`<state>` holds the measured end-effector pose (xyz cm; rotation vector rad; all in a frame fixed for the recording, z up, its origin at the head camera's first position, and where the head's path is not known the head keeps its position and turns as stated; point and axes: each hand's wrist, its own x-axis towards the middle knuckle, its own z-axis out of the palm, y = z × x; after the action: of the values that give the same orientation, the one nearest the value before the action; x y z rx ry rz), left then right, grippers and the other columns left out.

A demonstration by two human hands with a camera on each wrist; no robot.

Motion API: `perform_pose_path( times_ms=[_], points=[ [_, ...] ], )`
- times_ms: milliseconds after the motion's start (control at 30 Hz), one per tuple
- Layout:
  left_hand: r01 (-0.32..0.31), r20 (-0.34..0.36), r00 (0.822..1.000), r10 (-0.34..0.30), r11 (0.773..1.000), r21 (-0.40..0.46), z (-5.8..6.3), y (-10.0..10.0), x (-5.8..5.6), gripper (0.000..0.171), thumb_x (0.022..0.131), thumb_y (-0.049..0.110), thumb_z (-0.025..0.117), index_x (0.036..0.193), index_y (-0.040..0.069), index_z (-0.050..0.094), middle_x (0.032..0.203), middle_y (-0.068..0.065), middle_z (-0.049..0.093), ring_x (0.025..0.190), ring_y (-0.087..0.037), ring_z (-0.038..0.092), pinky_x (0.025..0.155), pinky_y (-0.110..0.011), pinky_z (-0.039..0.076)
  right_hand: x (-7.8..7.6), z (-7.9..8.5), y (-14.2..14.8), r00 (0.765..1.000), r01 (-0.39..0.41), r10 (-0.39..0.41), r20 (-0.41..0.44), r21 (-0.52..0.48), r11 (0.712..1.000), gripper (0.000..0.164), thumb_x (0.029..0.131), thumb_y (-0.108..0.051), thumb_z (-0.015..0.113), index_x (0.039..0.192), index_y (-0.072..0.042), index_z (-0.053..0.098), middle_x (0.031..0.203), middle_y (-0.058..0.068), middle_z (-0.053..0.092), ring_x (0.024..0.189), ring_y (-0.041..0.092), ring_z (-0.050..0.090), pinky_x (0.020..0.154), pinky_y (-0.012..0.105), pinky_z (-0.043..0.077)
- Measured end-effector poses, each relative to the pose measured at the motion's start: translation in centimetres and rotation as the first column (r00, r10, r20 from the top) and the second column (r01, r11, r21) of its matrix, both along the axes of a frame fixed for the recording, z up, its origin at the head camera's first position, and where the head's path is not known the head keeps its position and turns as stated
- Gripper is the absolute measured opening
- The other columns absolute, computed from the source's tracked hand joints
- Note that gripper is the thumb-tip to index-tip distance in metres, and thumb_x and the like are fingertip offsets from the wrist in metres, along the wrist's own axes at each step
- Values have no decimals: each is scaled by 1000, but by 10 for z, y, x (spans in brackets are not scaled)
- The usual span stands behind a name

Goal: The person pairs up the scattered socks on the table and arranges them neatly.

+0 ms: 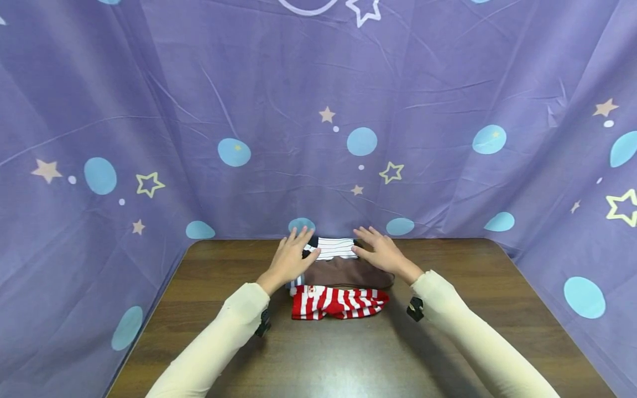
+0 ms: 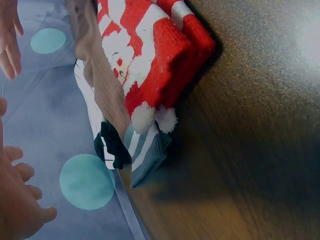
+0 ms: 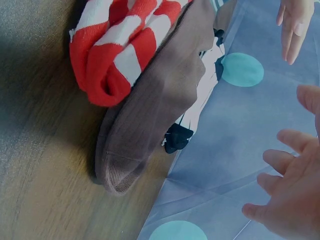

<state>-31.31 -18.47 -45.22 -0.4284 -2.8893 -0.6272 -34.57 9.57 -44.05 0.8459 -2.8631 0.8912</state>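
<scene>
Both hands reach over a row of socks at the back of the table, fingers spread, holding nothing. My left hand [image 1: 290, 258] is over the row's left end, my right hand [image 1: 383, 254] over its right end. Nearest me lie red-and-white striped socks [image 1: 333, 303] with a white-bearded face and white pompoms [image 2: 143, 118]. Behind them are brown socks [image 1: 343, 273], their ribbed toe end showing in the right wrist view. White socks with thin dark lines [image 1: 335, 248] and black ends lie farthest back. Blue-and-white striped fabric [image 2: 147, 155] sticks out beyond the brown socks at the left.
The wooden table [image 1: 318, 354] extends to both sides and in front of the socks. A purple curtain [image 1: 298, 110] with stars and blue ovals hangs right behind its back edge and along both sides. Dark wrist devices [image 1: 415, 308] sit under the sleeves.
</scene>
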Motion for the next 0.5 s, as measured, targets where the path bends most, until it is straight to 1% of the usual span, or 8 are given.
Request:
perform_pose_path(
  times_ms=[100,200,400,500],
  points=[
    [11,18,1000,-11,1000,-23,-1,1,-1,71,104,55,45,161,15,29,167,-13,26,155,-44,18,125,-64,15,-1,0,-3,999,-16,15,29,39,999,67,102,-45,58,158,-13,37,165,15,32,156,41,19,121,73,11],
    [23,28,999,-22,999,-44,-3,2,-2,73,103,58,44,162,17,27,168,-12,23,156,-43,16,125,-65,14,-2,-2,-5,998,-21,16,56,82,996,74,101,-52,55,161,-16,30,168,15,25,157,41,14,121,73,6],
    [32,34,999,-29,996,-86,-7,5,-3,76,102,61,44,163,22,21,169,-11,20,157,-42,15,125,-65,12,-2,-6,-10,996,-24,12,84,150,988,84,99,-63,50,164,-20,19,171,12,16,158,40,6,122,71,0],
    [31,38,999,-28,995,-100,-7,7,-3,77,101,60,47,163,22,21,170,-11,20,157,-42,14,126,-65,11,-3,-10,-11,997,-26,13,79,172,985,91,95,-73,45,164,-22,15,171,12,14,158,40,4,123,70,-1]
  ],
)
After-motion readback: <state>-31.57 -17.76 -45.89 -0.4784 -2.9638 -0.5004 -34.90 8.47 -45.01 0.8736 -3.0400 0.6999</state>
